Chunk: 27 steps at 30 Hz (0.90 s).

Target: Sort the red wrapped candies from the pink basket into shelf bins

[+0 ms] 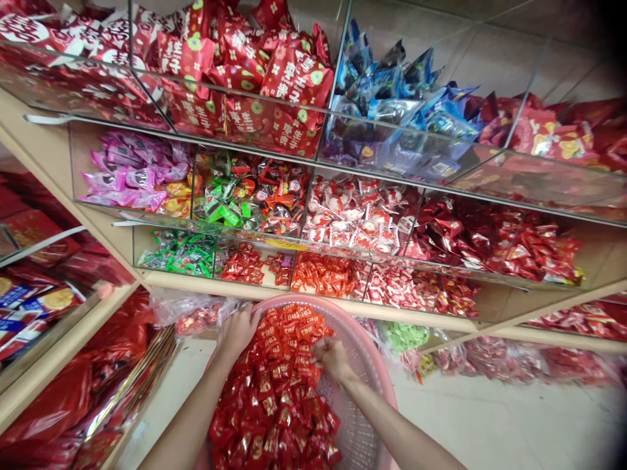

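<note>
Two bare hands are at one pink plastic basket [386, 378]. The left hand [238, 334] lies at its ten o'clock, fingers bent at the rim; whether it grips, I cannot tell. The right hand [332, 358] is inside at one o'clock, fingers curled against the orange-red wrapped candies [289, 333]; whether it pinches one, I cannot tell. Those candies lie toward twelve, dark-red wrapped candies [274, 427] toward six, both too many to count. The step in hand seems to be handling the orange-red pieces; shifting any calls for a light finger hold and a steady basket. Beyond twelve o'clock, above one wooden ledge [421, 317], rise three tiers of clear bins, four across the lowest. One pale-green bagful [405, 335] sits near two o'clock.
</note>
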Each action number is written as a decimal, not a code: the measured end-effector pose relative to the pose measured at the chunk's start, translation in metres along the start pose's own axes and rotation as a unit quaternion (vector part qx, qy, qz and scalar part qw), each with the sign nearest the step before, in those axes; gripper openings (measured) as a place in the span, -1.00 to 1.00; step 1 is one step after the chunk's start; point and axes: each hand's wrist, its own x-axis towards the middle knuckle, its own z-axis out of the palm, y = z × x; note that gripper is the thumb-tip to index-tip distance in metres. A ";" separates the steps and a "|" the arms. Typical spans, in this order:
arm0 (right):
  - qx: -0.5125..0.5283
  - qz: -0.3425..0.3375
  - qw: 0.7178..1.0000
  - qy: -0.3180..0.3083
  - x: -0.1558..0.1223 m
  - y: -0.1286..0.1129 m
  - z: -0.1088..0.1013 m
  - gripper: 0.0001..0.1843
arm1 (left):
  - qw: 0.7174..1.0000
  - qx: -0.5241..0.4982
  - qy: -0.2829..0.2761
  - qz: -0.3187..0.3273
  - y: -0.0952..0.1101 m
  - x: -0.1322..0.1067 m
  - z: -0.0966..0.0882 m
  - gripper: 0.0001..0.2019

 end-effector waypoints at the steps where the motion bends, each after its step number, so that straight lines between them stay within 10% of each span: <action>1: 0.012 0.004 1.000 0.005 0.000 0.001 0.002 -0.59 | 1.000 -0.001 0.001 0.001 0.000 0.000 0.000 -0.49; 15: -0.147 -0.103 0.981 0.067 -0.001 0.004 -0.001 -0.55 | 1.000 -0.008 0.009 0.011 0.000 -0.001 -0.002 -0.49; 23: -0.240 -0.298 0.922 0.056 0.037 -0.100 -0.011 -0.69 | 1.000 -0.009 0.011 0.006 0.002 -0.002 -0.006 -0.48; 27: -0.323 -0.265 0.908 0.030 0.084 -0.133 0.002 -0.88 | 1.000 -0.012 0.002 0.005 0.003 -0.002 -0.007 -0.49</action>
